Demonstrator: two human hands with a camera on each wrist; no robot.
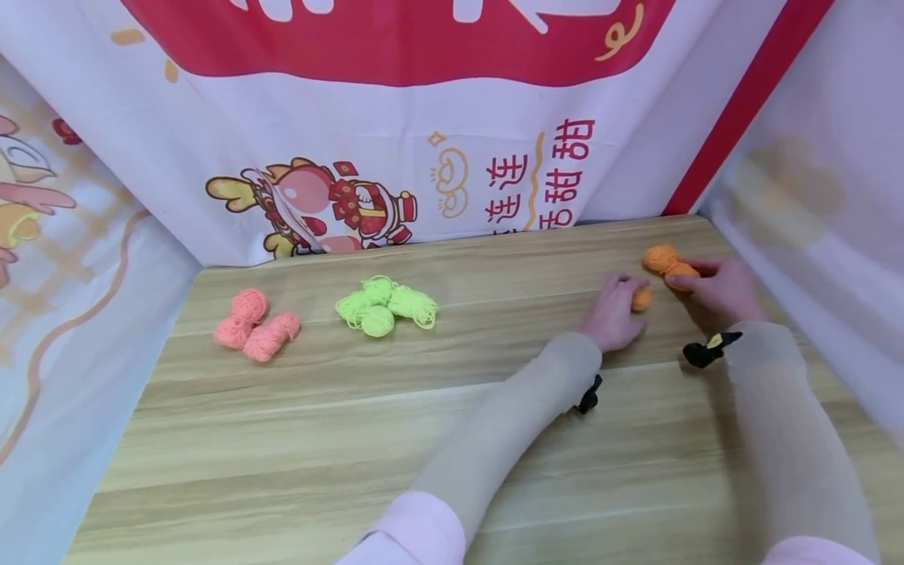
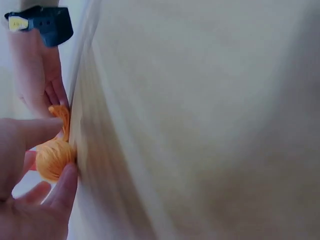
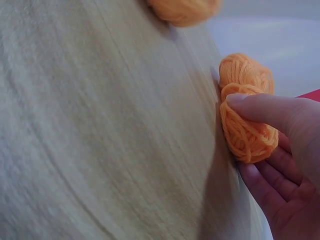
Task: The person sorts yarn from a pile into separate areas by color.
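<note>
At the table's far right lie orange balls of yarn. My left hand (image 1: 613, 312) has its thumb and fingers around a small round orange yarn ball (image 2: 54, 160), which sits on the table. My right hand (image 1: 727, 289) holds another orange yarn ball (image 3: 249, 127) with the thumb on top and fingers beneath its far side. Touching that one is a further orange yarn ball (image 1: 661, 257), farther from me. In the right wrist view the left hand's yarn ball (image 3: 185, 10) shows at the top edge, a short gap away.
Several lime-green yarn balls (image 1: 377, 302) are grouped left of the table's middle. Farther left, pink yarn balls (image 1: 264, 337) form a cluster. Printed cloth (image 1: 395, 118) hangs along the wooden table's (image 1: 353, 439) back edge, and white cloth walls (image 1: 798, 196) bound both sides.
</note>
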